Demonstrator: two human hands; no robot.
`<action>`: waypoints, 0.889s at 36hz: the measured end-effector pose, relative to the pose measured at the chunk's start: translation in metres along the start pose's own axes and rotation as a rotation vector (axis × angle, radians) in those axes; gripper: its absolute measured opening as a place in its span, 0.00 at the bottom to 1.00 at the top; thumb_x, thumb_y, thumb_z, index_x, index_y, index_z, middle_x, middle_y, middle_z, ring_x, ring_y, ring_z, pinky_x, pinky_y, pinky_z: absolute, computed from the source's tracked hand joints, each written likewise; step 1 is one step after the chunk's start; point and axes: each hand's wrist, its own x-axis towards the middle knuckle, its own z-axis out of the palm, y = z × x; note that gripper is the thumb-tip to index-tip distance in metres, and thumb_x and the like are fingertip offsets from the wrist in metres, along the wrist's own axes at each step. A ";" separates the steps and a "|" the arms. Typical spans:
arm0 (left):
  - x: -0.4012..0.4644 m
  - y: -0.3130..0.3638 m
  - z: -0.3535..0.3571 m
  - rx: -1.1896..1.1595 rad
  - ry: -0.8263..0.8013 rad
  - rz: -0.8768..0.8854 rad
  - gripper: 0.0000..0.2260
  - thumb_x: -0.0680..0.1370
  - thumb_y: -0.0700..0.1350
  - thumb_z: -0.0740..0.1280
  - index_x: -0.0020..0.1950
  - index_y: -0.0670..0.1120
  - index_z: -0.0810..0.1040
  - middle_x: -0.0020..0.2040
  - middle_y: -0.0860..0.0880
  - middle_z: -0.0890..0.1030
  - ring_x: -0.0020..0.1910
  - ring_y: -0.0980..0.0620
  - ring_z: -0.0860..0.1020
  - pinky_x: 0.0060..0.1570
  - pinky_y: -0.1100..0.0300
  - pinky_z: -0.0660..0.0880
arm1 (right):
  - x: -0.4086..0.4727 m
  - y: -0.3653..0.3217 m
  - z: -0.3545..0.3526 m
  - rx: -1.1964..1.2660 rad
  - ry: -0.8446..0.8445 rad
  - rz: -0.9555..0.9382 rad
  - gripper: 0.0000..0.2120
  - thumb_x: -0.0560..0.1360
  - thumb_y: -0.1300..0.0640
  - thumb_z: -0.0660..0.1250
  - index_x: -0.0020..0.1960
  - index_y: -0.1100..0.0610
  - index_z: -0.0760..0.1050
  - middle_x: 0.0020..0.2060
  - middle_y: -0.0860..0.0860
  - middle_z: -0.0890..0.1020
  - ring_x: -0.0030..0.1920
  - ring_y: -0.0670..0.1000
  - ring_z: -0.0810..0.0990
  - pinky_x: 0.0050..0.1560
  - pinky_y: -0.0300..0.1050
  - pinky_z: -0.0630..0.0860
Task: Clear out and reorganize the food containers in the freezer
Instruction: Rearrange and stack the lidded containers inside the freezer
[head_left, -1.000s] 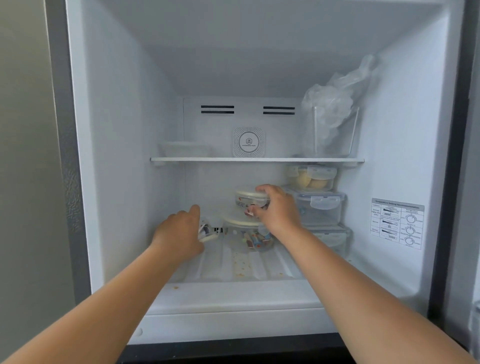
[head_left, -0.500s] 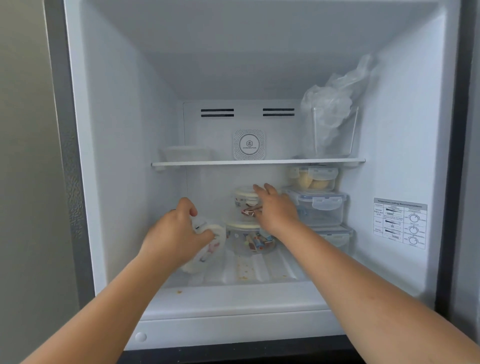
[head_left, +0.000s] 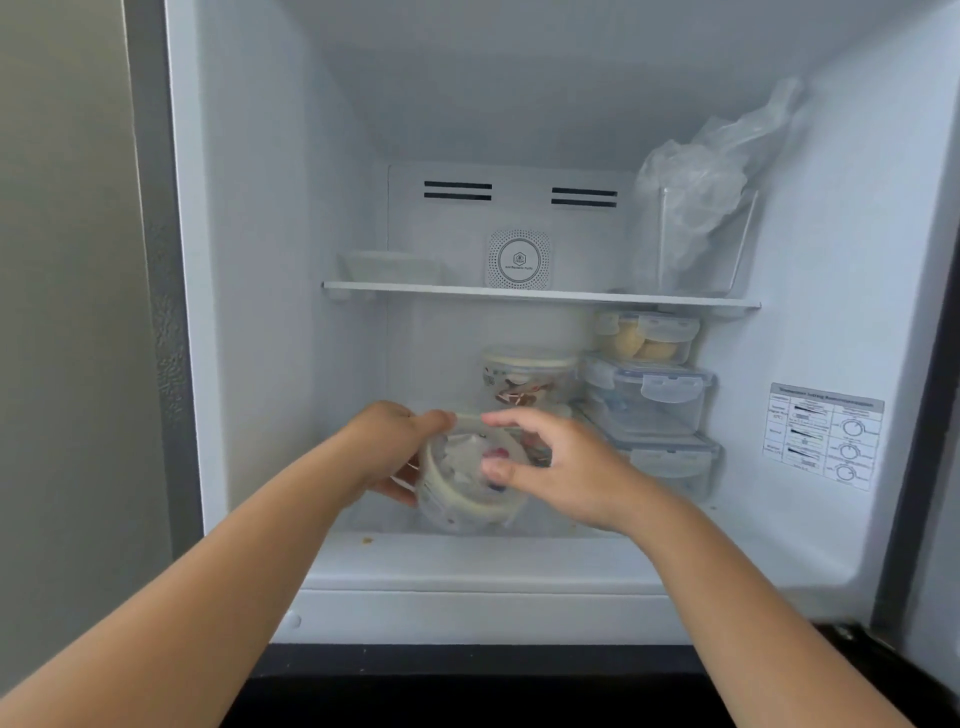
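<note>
One tub (head_left: 470, 480) is on its way out of the freezer (head_left: 249, 312); by the look of things, most of the job is yet to do. The left hand (head_left: 387, 449) holds the tub's left side, fingers curled round its wall and thumb over the rim. The right hand (head_left: 563, 467) is at the tub's right side with fingers spread loosely, thumb on the lid; whether it truly grips or only steadies I cannot tell, as the picture is blurred there. The tub is tilted, lid toward the camera, just above the front edge of the freezer floor, left of centre.

Not yet cleared: a round tub (head_left: 524, 376) at the back of the floor, in the middle, and to its right three clip-lid boxes (head_left: 647, 397) stacked by the right wall, the top one holding pale yellow pieces. On the shelf (head_left: 540, 296) a bagged container (head_left: 696, 218) stands at the right end and a low tray (head_left: 389, 266) at the left end.

The held tub is round, clear-walled, with a cream lid ring and a see-through top. White frosty contents and some dark red or blue bits show through, too blurred to name. It will likely be cold and slick.
</note>
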 end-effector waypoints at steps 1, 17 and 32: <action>0.000 -0.001 0.002 -0.020 -0.035 -0.027 0.17 0.76 0.53 0.65 0.49 0.38 0.78 0.37 0.42 0.81 0.32 0.46 0.79 0.31 0.55 0.81 | -0.004 0.001 0.001 0.018 -0.029 0.007 0.23 0.70 0.42 0.70 0.64 0.41 0.71 0.63 0.39 0.75 0.63 0.41 0.73 0.63 0.41 0.69; -0.005 -0.019 0.007 0.404 0.243 0.431 0.05 0.74 0.51 0.69 0.40 0.51 0.80 0.38 0.57 0.80 0.38 0.58 0.77 0.38 0.68 0.72 | -0.029 0.016 0.001 0.091 -0.101 -0.007 0.20 0.68 0.33 0.59 0.57 0.36 0.77 0.65 0.39 0.72 0.67 0.32 0.64 0.71 0.44 0.60; -0.043 -0.038 0.009 0.395 -0.039 0.721 0.18 0.70 0.64 0.64 0.51 0.53 0.80 0.56 0.61 0.80 0.57 0.68 0.75 0.58 0.72 0.69 | -0.042 0.030 0.005 0.086 -0.053 -0.099 0.22 0.67 0.33 0.62 0.60 0.36 0.74 0.61 0.34 0.71 0.67 0.33 0.63 0.62 0.25 0.58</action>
